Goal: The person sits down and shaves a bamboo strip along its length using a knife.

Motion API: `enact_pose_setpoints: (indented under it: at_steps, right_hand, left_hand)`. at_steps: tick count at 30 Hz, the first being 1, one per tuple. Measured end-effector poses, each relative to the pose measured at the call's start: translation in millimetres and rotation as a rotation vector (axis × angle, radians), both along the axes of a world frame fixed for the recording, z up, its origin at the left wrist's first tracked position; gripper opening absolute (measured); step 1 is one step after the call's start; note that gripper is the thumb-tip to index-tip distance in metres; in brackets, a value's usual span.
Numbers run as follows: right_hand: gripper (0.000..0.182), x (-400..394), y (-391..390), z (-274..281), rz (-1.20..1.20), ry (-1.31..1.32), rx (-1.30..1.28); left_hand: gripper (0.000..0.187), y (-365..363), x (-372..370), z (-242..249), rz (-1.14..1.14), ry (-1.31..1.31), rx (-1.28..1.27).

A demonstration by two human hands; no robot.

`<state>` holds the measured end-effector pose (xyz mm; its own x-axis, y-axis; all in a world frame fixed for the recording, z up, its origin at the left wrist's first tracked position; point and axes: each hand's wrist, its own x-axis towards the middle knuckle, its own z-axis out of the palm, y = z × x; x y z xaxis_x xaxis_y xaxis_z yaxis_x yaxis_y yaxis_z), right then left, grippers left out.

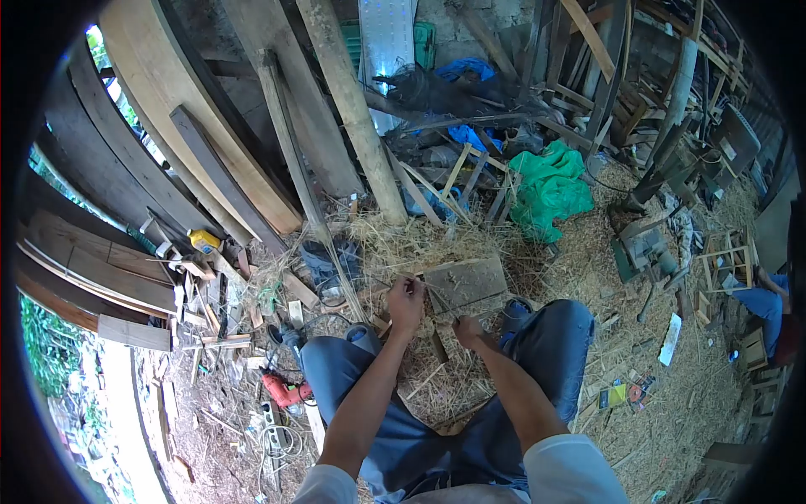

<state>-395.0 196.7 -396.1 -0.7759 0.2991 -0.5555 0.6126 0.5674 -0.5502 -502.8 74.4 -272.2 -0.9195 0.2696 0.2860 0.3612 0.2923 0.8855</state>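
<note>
Just this side of the wooden board (464, 284), the left hand (406, 302) and right hand (467, 331) pinch what looks like a thin straw strip (437, 296).

What the left hand (406, 304) pinched was too thin to make out, perhaps a straw or strip. The right hand (467, 333) hid its own fingertips. A seated person (768, 304) at the right was cut off by the dark lens rim.
</note>
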Motion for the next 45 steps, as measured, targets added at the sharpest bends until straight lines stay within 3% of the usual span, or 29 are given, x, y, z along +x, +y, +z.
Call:
enact_pose_setpoints:
  at_steps: [1,3,5,8,9,11,14,17,18,20,24,26,30,32,33,35,36,38,41,44,45]
  right_hand:
    - [0.036,-2.6,2.0,-50.7,0.212,0.086,0.150]
    - [0.036,-3.6,1.1,-52.3,0.425,0.179,0.302]
    - [0.034,-0.3,3.1,21.9,-0.005,0.082,-0.056]
    - [0.033,-4.8,5.9,24.8,-0.160,0.191,0.037]
    - [0.033,-7.6,5.1,20.1,-0.162,0.188,0.038]
    - [0.036,-18.5,-1.5,10.0,-0.086,0.464,0.142]
    - [0.036,-23.9,-27.1,54.7,-0.080,0.510,0.053]
    - [0.038,-17.7,-21.6,25.0,-0.081,0.521,0.020]
    - [0.038,-13.0,-15.9,14.7,-0.083,0.520,0.015]
    - [0.039,-4.9,-3.1,0.4,0.016,0.142,0.005]
    - [0.041,-12.5,-8.3,27.9,-0.025,0.237,0.033]
    - [0.042,-22.3,-16.2,31.2,-0.094,0.458,-0.028]
    - [0.043,-5.3,-5.3,24.7,-0.057,0.410,0.040]
    - [0.043,-7.6,2.0,33.5,0.009,0.127,-0.125]
    - [0.043,-8.1,-1.8,40.6,0.010,0.127,-0.124]
    - [0.044,-11.6,-11.3,52.7,-0.019,0.523,-0.021]
    - [0.044,-11.2,-10.4,45.4,-0.015,0.519,-0.023]
    - [0.039,-8.7,-4.0,20.9,0.000,0.252,-0.048]
    - [0.037,-3.0,4.1,38.2,0.073,0.150,-0.017]
    - [0.037,-9.2,-11.4,48.5,0.011,0.312,0.063]
    - [0.037,-8.9,-7.8,29.0,0.011,0.308,0.063]
  left_hand:
    - [0.008,-2.1,1.7,10.3,0.010,0.054,-0.020]
    - [0.008,-6.8,-2.7,5.1,-0.013,0.038,0.003]
    - [0.009,-8.4,-8.3,-3.5,-0.038,0.024,0.033]
    - [0.011,-11.4,-8.5,-24.5,-0.040,0.008,-0.028]
    - [0.009,-12.1,-9.0,-35.7,-0.043,0.008,-0.075]
    - [0.006,-10.3,-5.4,-35.5,-0.052,0.005,-0.121]
    - [0.006,-5.8,0.9,-21.6,-0.013,0.036,-0.188]
    - [0.005,-4.1,-1.3,-31.9,-0.047,0.014,-0.122]
    - [0.006,-3.8,0.8,-29.2,-0.066,0.014,-0.117]
    - [0.006,-3.4,2.5,-24.3,-0.085,0.015,-0.115]
    - [0.012,-3.5,-2.7,-27.6,-0.119,-0.022,-0.030]
    - [0.012,-3.1,-4.0,-33.6,-0.128,-0.024,-0.006]
    - [0.011,-1.5,0.6,-25.5,-0.117,0.026,-0.094]
    - [0.011,-4.9,-1.6,-19.3,-0.132,0.022,-0.110]
    - [0.010,-7.2,-1.4,-17.2,-0.127,0.014,-0.091]
    - [0.010,-4.7,-1.4,-17.5,-0.121,0.003,-0.067]
    - [0.010,-3.4,-1.6,-18.0,-0.123,0.034,-0.079]
    - [0.010,-3.9,1.6,-19.0,-0.125,0.065,-0.095]
    - [0.009,-6.7,-1.9,-21.4,-0.133,0.051,-0.098]
    - [0.010,-3.0,-3.6,-28.0,-0.103,0.018,-0.037]
    - [0.010,-3.0,-3.3,-25.7,-0.102,0.032,-0.052]
